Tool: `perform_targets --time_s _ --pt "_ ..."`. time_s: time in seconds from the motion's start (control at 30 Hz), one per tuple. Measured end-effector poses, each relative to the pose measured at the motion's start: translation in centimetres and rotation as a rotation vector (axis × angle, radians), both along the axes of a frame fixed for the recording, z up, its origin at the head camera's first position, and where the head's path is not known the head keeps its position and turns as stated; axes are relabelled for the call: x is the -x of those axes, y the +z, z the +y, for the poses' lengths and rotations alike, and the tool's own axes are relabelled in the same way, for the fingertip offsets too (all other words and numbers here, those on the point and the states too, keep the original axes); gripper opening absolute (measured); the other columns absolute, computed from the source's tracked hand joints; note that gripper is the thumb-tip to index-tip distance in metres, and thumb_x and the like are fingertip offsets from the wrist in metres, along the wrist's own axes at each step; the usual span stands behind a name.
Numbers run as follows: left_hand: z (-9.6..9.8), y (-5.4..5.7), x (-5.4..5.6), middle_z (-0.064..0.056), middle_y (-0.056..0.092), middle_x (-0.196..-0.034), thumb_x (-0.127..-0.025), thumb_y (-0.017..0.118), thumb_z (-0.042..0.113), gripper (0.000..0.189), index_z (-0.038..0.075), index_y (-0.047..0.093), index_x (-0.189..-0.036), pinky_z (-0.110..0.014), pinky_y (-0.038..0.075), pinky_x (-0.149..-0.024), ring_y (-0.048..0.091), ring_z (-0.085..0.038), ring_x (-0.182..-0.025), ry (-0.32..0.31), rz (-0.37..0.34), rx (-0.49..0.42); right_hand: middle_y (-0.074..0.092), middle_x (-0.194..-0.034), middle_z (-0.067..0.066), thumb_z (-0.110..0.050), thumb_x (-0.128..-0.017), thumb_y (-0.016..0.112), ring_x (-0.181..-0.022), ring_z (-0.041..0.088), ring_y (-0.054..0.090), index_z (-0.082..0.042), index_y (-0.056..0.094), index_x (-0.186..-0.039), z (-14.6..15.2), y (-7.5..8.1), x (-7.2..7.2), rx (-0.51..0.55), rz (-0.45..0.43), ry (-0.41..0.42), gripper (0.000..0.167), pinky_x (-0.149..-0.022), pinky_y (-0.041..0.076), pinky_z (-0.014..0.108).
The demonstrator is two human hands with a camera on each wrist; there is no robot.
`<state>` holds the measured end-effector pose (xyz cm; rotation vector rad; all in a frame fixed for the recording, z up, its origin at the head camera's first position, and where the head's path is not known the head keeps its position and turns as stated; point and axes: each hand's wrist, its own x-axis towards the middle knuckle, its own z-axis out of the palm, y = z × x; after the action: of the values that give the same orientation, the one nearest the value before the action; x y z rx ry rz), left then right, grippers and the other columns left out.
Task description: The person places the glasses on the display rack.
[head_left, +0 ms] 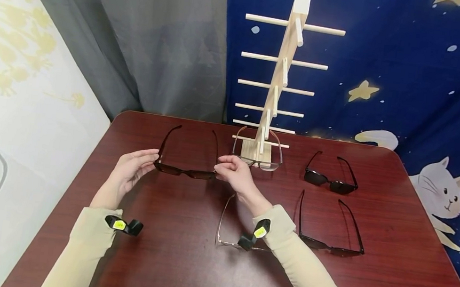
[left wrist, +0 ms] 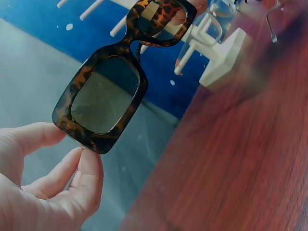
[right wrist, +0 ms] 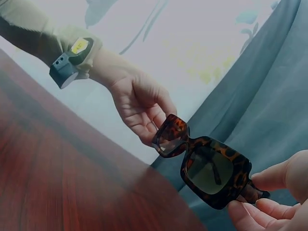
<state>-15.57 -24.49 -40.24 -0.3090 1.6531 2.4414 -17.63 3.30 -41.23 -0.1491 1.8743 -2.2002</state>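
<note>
- The left hand grips the 9 o'clock end of the tortoiseshell, thick-rimmed, square-lensed sunglasses; its thumb and fingers are pinched on the frame corner.
- The right hand grips the 3 o'clock end of the same sunglasses, thumb and fingers pinched near the hinge.
- The tortoiseshell sunglasses are held above the dark red, wood-grained worktop; both temples are unfolded and extend toward 12 o'clock.
- Directions below are read from these sunglasses in the head view.
- At 1 to 2 o'clock: a pale wooden display stand, upright, with horizontal rods along its post.
- Between 2 and 3 o'clock, at the stand's foot: thin-rimmed, clear-lensed eyeglasses, temples on either side of the post. Whether a rod or the worktop supports them cannot be told.
- At 3 o'clock, well apart: black-framed, dark-lensed sunglasses on the worktop.
- At 4 o'clock: larger dark-framed sunglasses, temples unfolded.
- Between 4 and 5 o'clock: slim metal-framed eyeglasses, partly hidden by the right arm.
</note>
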Motion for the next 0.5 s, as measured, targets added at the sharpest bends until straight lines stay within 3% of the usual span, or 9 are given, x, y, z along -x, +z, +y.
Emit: perform_targets --time_s 0.5 --pt "3.3 1.7 -0.2 -0.001 0.07 -0.088 -0.086 0.063 -0.003 0.018 0.012 0.073 -0.087 -0.02 0.054 -0.073 0.067 -0.009 -0.081 -0.007 0.044 0.031 0.062 -0.08 -0.003 0.011 -0.086 0.056 -0.072 0.004 0.062 0.018 0.045 -0.118 3.4 2.3 -2.0 0.035 0.031 -0.028 0.035 -0.07 0.055 0.023"
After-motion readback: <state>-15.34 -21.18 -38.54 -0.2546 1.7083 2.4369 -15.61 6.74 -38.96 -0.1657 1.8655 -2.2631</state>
